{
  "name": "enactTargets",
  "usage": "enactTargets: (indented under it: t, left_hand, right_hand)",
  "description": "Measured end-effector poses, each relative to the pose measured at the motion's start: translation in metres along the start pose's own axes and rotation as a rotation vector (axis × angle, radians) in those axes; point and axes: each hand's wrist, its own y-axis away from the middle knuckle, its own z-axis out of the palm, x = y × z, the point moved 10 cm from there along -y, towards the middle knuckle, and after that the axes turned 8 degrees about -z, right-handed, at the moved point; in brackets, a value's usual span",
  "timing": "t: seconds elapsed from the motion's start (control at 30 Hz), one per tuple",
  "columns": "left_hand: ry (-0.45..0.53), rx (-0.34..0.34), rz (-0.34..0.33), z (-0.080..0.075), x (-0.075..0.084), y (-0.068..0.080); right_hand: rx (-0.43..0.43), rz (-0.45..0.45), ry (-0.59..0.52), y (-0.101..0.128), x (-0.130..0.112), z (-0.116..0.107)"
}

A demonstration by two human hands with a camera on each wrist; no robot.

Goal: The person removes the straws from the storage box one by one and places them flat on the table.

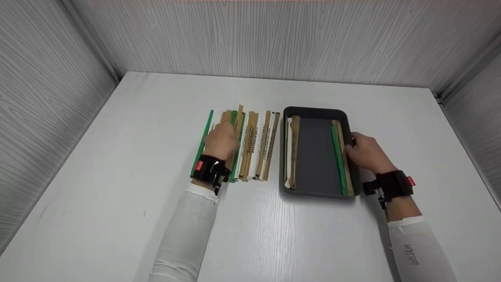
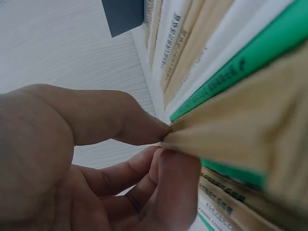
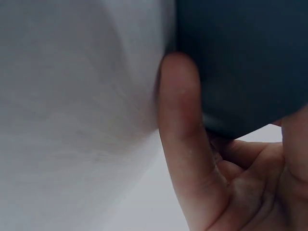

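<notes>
Left wrist view: a brown packet (image 2: 231,139) is pinched between thumb and fingertip, the grip of the left hand (image 1: 222,141) nearly closed; whether a second is caught cannot be told. Packet lies in the row on the worktop (image 1: 113,196), left of the tray (image 1: 315,156), a green packet (image 2: 231,79) close against it. With neighbours packed tight, others could be dragged along or the row skewed; a narrow pinch could let the packet twist loose. Tray's right wall is gripped by the right hand (image 1: 368,152); if tugged, packets inside (image 1: 339,158) could be shifted.
</notes>
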Motion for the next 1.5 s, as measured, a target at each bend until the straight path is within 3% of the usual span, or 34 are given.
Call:
enactTargets:
  t: [0.5, 0.7, 0.8, 0.9, 1.03, 1.13, 1.27, 1.4, 1.5]
  left_hand:
    - [-0.041, -0.02, -0.006, 0.01, -0.009, -0.001]
    - [-0.041, 0.015, 0.032, 0.003, 0.002, 0.003]
    - [-0.029, 0.054, 0.091, -0.005, 0.021, 0.01]
    - [-0.041, 0.091, 0.175, -0.011, 0.051, 0.018]
    - [-0.066, 0.079, 0.269, -0.003, 0.1, 0.03]
    - [-0.122, 0.035, 0.321, 0.02, 0.136, 0.04]
    - [-0.275, -0.033, 0.381, 0.065, 0.176, 0.055]
    - [-0.386, -0.094, 0.451, 0.107, 0.203, 0.068]
    - [-0.425, -0.118, 0.486, 0.129, 0.214, 0.074]
  right_hand:
    - [-0.008, 0.008, -0.003, 0.001, 0.001, 0.0]
    - [-0.001, 0.0, 0.005, 0.0, 0.001, -0.001]
    - [-0.005, 0.004, 0.005, 0.0, 0.001, 0.0]
    - [-0.01, 0.008, 0.005, 0.0, 0.001, 0.001]
    - [-0.008, 0.0, 0.005, 0.0, 0.0, 0.001]
    - [-0.005, -0.008, 0.008, -0.001, -0.001, 0.0]
    - [0.0, -0.008, 0.004, -0.001, 0.0, 0.0]
    - [0.008, -0.006, -0.002, -0.001, 0.002, 0.0]
    - [0.011, -0.003, -0.004, -0.001, 0.002, 0.0]
